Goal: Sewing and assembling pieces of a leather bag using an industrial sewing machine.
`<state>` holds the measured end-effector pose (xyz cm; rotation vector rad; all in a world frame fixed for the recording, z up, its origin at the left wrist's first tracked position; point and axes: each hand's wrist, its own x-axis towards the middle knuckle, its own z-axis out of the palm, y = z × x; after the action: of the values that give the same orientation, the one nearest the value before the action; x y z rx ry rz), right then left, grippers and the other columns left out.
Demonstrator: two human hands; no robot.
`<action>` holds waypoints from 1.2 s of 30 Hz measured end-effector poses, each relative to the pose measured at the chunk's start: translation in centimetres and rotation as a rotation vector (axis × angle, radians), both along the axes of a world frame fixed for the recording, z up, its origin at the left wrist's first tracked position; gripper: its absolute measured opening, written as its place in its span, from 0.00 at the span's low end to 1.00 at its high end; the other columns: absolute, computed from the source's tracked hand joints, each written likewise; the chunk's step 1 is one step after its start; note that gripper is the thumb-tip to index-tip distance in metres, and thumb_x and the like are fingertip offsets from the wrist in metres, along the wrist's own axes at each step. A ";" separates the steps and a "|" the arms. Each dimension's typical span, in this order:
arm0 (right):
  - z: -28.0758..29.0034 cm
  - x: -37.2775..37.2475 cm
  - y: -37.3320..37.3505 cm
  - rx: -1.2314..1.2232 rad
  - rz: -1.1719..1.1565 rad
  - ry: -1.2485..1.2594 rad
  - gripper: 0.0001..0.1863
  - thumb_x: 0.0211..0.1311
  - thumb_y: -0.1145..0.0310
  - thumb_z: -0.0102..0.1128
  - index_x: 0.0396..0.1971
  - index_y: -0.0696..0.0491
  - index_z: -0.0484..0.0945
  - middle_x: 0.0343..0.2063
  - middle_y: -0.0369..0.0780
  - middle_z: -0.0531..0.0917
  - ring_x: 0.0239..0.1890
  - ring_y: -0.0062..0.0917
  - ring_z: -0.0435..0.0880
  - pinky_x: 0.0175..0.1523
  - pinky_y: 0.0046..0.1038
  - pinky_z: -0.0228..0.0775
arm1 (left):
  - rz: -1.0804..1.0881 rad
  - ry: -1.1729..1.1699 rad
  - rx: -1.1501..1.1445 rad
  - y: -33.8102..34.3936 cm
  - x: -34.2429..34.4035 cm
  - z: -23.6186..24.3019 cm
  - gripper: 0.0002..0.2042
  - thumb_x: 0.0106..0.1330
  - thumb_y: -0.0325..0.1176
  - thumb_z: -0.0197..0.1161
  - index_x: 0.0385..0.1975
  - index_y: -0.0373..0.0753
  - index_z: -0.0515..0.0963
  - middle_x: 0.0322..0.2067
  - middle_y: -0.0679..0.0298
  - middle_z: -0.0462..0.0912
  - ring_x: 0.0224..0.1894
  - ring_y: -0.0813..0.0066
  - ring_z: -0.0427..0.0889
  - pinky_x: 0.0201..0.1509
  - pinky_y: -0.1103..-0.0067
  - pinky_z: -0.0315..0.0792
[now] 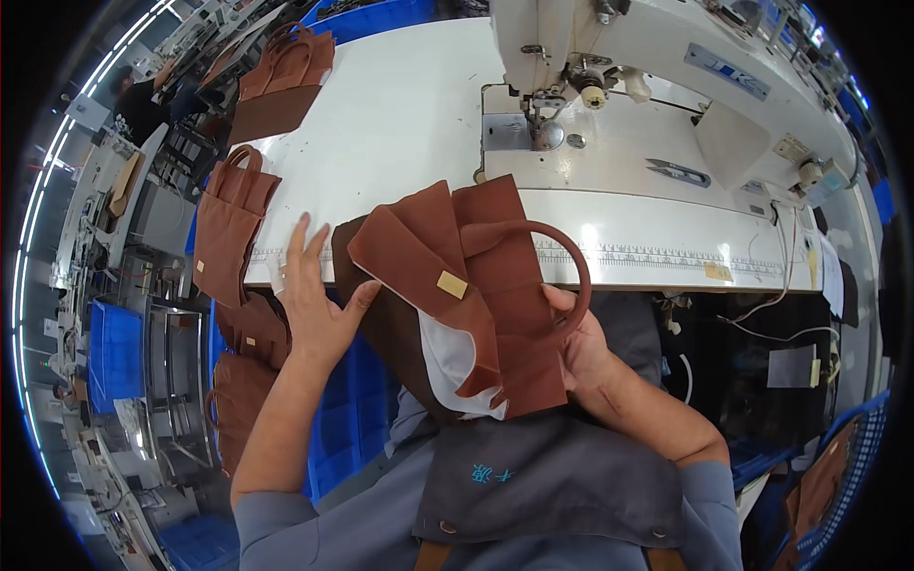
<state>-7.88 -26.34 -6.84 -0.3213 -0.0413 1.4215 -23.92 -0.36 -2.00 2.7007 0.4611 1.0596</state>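
Observation:
A reddish-brown bag piece (409, 249) with a rounded handle, a small gold plate and white lining lies over the table's front edge and my lap. My right hand (583, 347) grips its right side, by the handle, with the thumb on top and the other fingers partly behind the panel. To the left of it, my left hand (322, 295) has its fingers spread and nothing in it. The left thumb is near the bag's left edge; whether it touches, I cannot tell. A dark brown panel (381, 333) shows beneath the bag piece.
A sewing machine (547, 109) stands on the white table (400, 105), with thread snips (678, 172) on its bed. More brown bag pieces (233, 224) hang over the table's left edge. A blue bin (347, 419) sits below at left. A ruler strip (647, 255) runs along the front edge.

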 end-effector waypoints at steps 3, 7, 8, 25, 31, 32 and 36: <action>-0.2 0.1 0.4 0.180 0.090 0.176 0.32 0.74 0.51 0.47 0.67 0.58 0.65 0.60 0.47 0.78 0.60 0.36 0.81 0.63 0.41 0.74 | 0.041 0.182 -0.180 -0.4 -0.1 0.2 0.32 0.56 0.52 0.75 0.56 0.39 0.78 0.66 0.49 0.71 0.67 0.44 0.69 0.70 0.60 0.62; -0.2 -0.2 0.7 0.033 -0.026 -0.023 0.30 0.70 0.59 0.52 0.67 0.59 0.64 0.60 0.47 0.78 0.60 0.36 0.80 0.64 0.41 0.74 | -0.093 0.188 -0.190 -0.6 1.9 0.9 0.23 0.58 0.48 0.72 0.45 0.35 0.84 0.60 0.53 0.77 0.62 0.54 0.75 0.66 0.65 0.66; -0.1 -0.2 0.7 0.033 -0.050 -0.057 0.30 0.70 0.61 0.53 0.68 0.59 0.64 0.61 0.47 0.77 0.60 0.36 0.80 0.64 0.41 0.74 | -0.147 0.106 -0.434 -0.5 2.6 1.1 0.22 0.59 0.48 0.71 0.43 0.34 0.84 0.58 0.53 0.78 0.60 0.55 0.76 0.64 0.67 0.67; 1.2 1.0 -1.9 -0.153 -0.238 -0.333 0.30 0.71 0.62 0.51 0.67 0.63 0.62 0.62 0.49 0.75 0.62 0.37 0.78 0.66 0.39 0.74 | -0.242 -0.109 -0.975 0.8 10.4 5.0 0.18 0.76 0.44 0.59 0.43 0.31 0.81 0.33 0.65 0.86 0.35 0.81 0.80 0.42 0.81 0.75; 1.5 1.2 -2.1 -0.182 -0.295 -0.433 0.30 0.71 0.63 0.51 0.67 0.63 0.61 0.63 0.49 0.74 0.63 0.37 0.77 0.66 0.38 0.73 | -0.279 0.074 -0.979 1.7 9.9 5.8 0.17 0.69 0.41 0.69 0.43 0.30 0.82 0.34 0.66 0.87 0.36 0.83 0.81 0.42 0.84 0.76; 1.5 1.2 -2.2 -0.176 -0.306 -0.449 0.30 0.71 0.63 0.51 0.67 0.63 0.61 0.63 0.49 0.74 0.63 0.37 0.77 0.66 0.38 0.73 | -0.353 0.049 -0.952 1.4 9.5 5.8 0.17 0.69 0.41 0.69 0.43 0.30 0.82 0.34 0.66 0.87 0.36 0.83 0.81 0.42 0.84 0.76; 1.8 1.0 -2.3 -0.238 -0.329 -0.493 0.30 0.71 0.64 0.51 0.68 0.62 0.61 0.63 0.48 0.73 0.63 0.37 0.76 0.66 0.38 0.73 | -0.276 0.075 -0.446 -1.2 7.5 6.2 0.13 0.63 0.36 0.73 0.38 0.33 0.84 0.31 0.64 0.87 0.32 0.80 0.83 0.40 0.82 0.76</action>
<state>-6.90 -28.59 -5.04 -0.8326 -0.2127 0.9953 -16.41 -1.60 4.20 2.3258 0.2823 0.6862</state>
